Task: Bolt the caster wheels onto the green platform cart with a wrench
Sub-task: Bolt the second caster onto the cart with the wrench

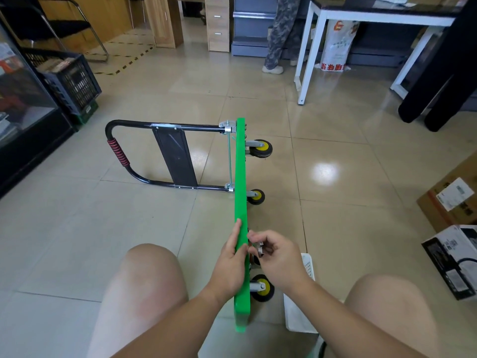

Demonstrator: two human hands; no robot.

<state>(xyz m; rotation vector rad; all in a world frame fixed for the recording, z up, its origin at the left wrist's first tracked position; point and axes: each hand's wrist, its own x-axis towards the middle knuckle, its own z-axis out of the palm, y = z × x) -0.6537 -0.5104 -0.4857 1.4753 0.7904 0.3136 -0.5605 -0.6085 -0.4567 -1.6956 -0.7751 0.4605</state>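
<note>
Tiled office floor, green cart point(241, 177) standing on edge between the knees, handle folded out left.
I read the left hand point(229, 264) as flat along the cart's upper edge, fingers straight. The right hand point(276, 257) is curled, pinching a small metal part point(259, 248) at the underside, just above the near caster wheel point(263, 288); wrench or bolt, I can't tell.

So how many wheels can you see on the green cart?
3. One wheel at the far corner, a second just nearer, both by the black handle, and a third below the right hand. Another may hide behind that hand.
</note>
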